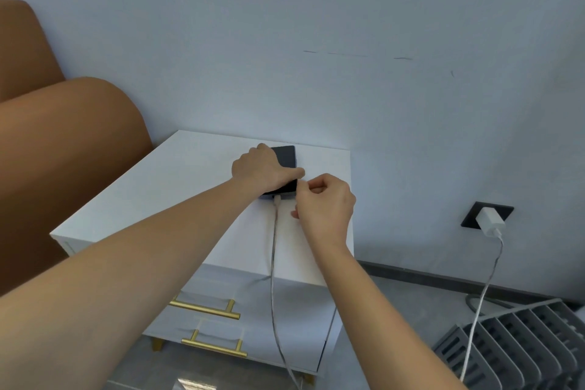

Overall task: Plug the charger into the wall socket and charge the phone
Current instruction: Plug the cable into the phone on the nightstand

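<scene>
While our left hand (259,168) clamps the phone (285,157) on the bench (177,180), our right hand (323,203) curls loosely beside the cable (273,263), gripping nothing visible.

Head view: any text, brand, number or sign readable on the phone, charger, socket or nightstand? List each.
None can be read.
phone: dark, no text visible; partly covered by the left hand.
charger: plain white, no marking resolved.
wall socket: dark plate, no label visible.
nightstand: bare white top, no print.
</scene>
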